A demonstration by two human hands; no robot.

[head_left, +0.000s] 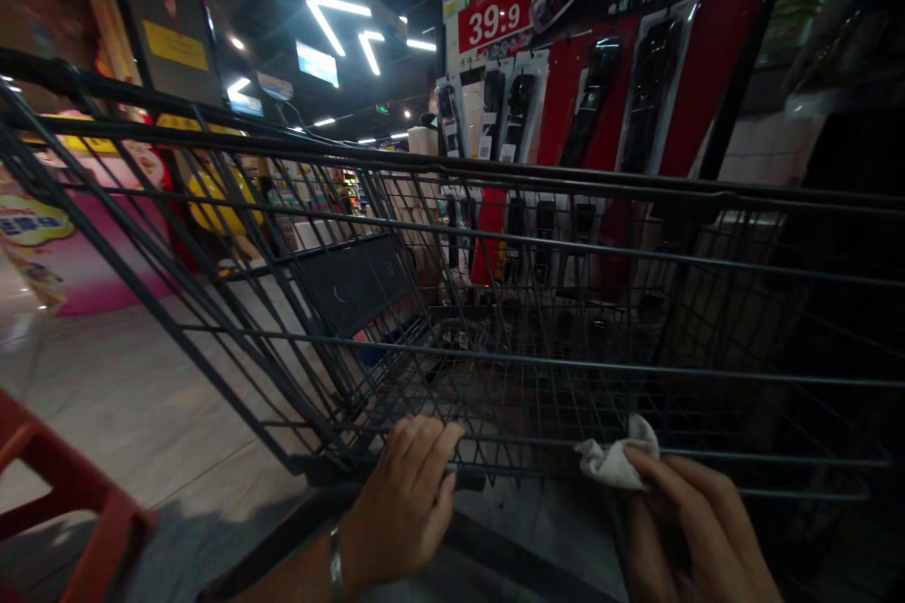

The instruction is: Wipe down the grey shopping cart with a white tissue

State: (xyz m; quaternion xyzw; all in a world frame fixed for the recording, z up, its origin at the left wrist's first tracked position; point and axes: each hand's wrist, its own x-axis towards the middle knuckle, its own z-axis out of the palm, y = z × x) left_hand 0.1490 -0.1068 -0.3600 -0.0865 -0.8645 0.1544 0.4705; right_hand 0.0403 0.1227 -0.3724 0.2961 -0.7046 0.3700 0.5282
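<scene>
A dark metal shopping cart [495,360] spans the view from left to right, its wire side facing me. My left hand [417,490], with a silver band at the wrist, has its fingers curled over the low wires of the basket. My right hand [697,518] pinches a crumpled white cloth [618,460] between thumb and fingers. That cloth touches the lower wires at the right. Inside the cart, a dark flat panel [357,283] stands at the left end.
Behind the cart is a red display board [566,104] with packaged shavers or similar devices and price signs. An orange plastic stool [77,509] stands at the lower left. Farther left is a pink stand [106,254] on the tiled floor [212,405].
</scene>
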